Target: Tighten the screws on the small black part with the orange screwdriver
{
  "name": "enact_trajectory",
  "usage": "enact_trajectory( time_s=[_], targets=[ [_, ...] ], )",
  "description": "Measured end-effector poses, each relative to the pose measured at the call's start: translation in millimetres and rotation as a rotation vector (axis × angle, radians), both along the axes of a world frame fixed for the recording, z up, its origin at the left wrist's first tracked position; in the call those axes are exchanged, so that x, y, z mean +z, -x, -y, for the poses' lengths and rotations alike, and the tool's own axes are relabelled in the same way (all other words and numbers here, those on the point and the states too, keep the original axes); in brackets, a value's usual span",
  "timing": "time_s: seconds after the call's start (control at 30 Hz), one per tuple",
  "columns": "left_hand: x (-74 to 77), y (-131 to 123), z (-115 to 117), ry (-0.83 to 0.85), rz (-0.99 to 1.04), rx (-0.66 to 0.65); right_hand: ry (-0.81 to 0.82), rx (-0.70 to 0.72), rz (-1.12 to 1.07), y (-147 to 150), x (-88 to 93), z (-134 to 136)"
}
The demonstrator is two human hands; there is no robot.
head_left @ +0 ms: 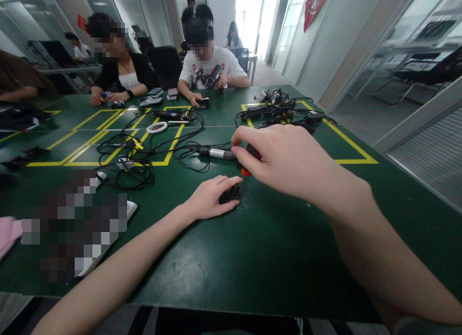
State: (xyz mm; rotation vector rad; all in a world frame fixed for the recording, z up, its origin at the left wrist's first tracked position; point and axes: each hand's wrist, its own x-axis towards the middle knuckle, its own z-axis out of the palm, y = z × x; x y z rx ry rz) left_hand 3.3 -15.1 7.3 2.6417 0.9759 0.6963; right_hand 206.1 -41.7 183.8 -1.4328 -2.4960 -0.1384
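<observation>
- near the middle of the green table (274, 258), a small black part (230, 194) is sitting under the left hand (209, 200), just below the tip of a screwdriver (249, 164) with a red and black handle.
- left fingers are curling around the part and pressing it to the table top; thumb and forefinger are pinching its sides.
- right hand (285, 161) is gripping the screwdriver handle from above, fingers wrapped tight, the shaft mostly hidden beneath the palm.
- judging from this, the tool is best kept upright over the part, with steady downward pressure so the tip is not slipping out, and the left hand is holding the part from turning.
- right forearm is reaching in from the lower right, wrist bent down; left forearm is lying low across the table from the lower left.
- just beyond, a black and silver tool (216, 153) and tangled cables (144, 152) are lying; people are sitting at the far end.
</observation>
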Motion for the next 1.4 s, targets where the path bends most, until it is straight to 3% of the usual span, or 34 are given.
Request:
enact_trajectory(
  time_s=[0.17, 0.43, 0.73, 1.17, 1.4],
  targets=[
    [-2.1, 0.6, -0.9, -0.009, 0.006, 0.000, 0.060, 0.135, -0.063, -3.7, 0.4, 0.8],
    [0.0, -0.2, -0.1, -0.005, 0.028, -0.030, -0.004, 0.025, -0.034, -2.8, 0.2, -2.4],
    [-0.6, 0.5, -1.7, 0.016, 0.020, -0.046, 0.069, 0.149, -0.119, -4.9, -1.2, -2.4],
    [-2.8, 2.1, -3.3, 0.003, -0.004, 0.006, 0.110, 0.136, -0.121, -5.0, 3.0, 0.1],
    [-1.9, 2.1, -3.2, 0.023, -0.012, 0.014, -0.002, 0.084, -0.068, -0.3, -1.7, -1.8]
  ],
)
